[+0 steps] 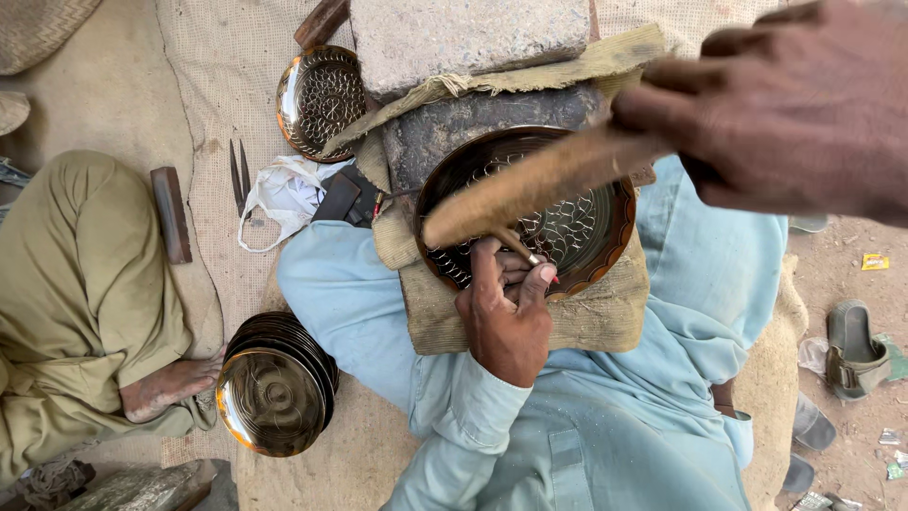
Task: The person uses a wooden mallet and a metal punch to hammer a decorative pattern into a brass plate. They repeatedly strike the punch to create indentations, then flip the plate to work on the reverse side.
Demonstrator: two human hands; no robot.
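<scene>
You are in a floor-level metal craft workshop, outdoors or open to the dirt. You sit on woven matting (218,85) spread over bare ground, with a stone block (473,33) padded by sacking at the far side. A stack of engraved brass plates (274,383) lies near left, another plate (322,95) far left, and sandals (851,350) rest on the dirt at right.

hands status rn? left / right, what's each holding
Left hand: closed, pinching a small metal punch against the engraved plate.
Right hand: closed around a wooden mallet, raised above the plate.
</scene>
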